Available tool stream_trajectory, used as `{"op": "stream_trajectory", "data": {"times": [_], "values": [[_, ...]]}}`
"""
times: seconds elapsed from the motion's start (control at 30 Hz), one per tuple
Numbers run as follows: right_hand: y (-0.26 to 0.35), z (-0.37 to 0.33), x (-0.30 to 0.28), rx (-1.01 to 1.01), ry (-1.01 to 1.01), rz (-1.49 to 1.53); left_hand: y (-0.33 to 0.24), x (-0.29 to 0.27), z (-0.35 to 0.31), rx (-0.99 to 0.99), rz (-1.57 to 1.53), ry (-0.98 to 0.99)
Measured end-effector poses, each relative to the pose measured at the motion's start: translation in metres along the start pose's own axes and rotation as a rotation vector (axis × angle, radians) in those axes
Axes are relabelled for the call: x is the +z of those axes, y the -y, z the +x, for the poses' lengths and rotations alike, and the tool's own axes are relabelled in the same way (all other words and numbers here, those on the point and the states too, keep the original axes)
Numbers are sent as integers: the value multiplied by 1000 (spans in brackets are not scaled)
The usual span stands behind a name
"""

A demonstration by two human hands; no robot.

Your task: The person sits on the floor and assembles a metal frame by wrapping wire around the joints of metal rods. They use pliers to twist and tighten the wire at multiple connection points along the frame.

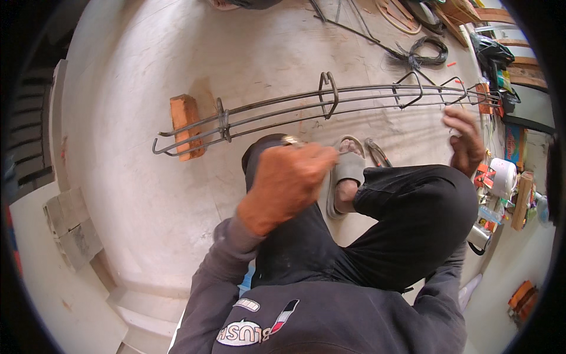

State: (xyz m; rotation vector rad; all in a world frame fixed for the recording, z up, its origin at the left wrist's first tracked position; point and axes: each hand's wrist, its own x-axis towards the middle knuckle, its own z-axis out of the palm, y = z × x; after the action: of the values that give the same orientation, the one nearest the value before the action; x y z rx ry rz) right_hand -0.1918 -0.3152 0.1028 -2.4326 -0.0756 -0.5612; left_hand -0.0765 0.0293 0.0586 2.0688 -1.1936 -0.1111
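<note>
A long cage of steel rebar (277, 110) lies across the floor ahead of me, its bars hooked at the left end. Square bent stirrups (329, 95) stand around the bars at intervals, more closely spaced toward the right. An orange brick (185, 127) props up the left end. My left hand (289, 183) is closed above my knee, slightly blurred. A small gold-coloured thing shows at its knuckles; what the fingers hold, if anything, is hidden. Just below the cage's right part is my right hand (466, 141), fingers apart and loosely bent, with nothing visible in it. Pincers (378, 152) lie beside my sandalled foot.
A coil of dark wire (428, 52) and loose rods (348, 26) lie beyond the cage. Along the right wall are a white container (503, 178), a wood block (522, 200), a black bag (494, 52) and other clutter. Grey blocks (73, 229) stand at the left.
</note>
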Motion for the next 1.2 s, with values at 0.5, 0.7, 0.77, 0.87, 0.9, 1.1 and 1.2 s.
{"op": "stream_trajectory", "data": {"times": [0.5, 0.7, 0.77, 0.87, 0.9, 1.1, 1.2], "values": [[0, 33, 65, 496, 763, 347, 30, 77, 55, -41, -171, -368], [-54, -17, 46, 1057, 369, 814, 99, 58, 37, -292, 255, -355], [-66, -39, 54, 1099, 289, 953, 113, 56, 31, -410, 94, -115], [-71, -56, 70, 1109, 163, 1129, 124, 60, 33, -494, -166, 76], [-70, -58, 76, 1113, 120, 1181, 123, 59, 38, -519, -259, 121], [-63, -45, 106, 1118, 127, 1020, 121, 76, 73, -785, -747, 65], [-57, -32, 119, 1101, 159, 914, 127, 89, 91, -871, -857, 130]]}}
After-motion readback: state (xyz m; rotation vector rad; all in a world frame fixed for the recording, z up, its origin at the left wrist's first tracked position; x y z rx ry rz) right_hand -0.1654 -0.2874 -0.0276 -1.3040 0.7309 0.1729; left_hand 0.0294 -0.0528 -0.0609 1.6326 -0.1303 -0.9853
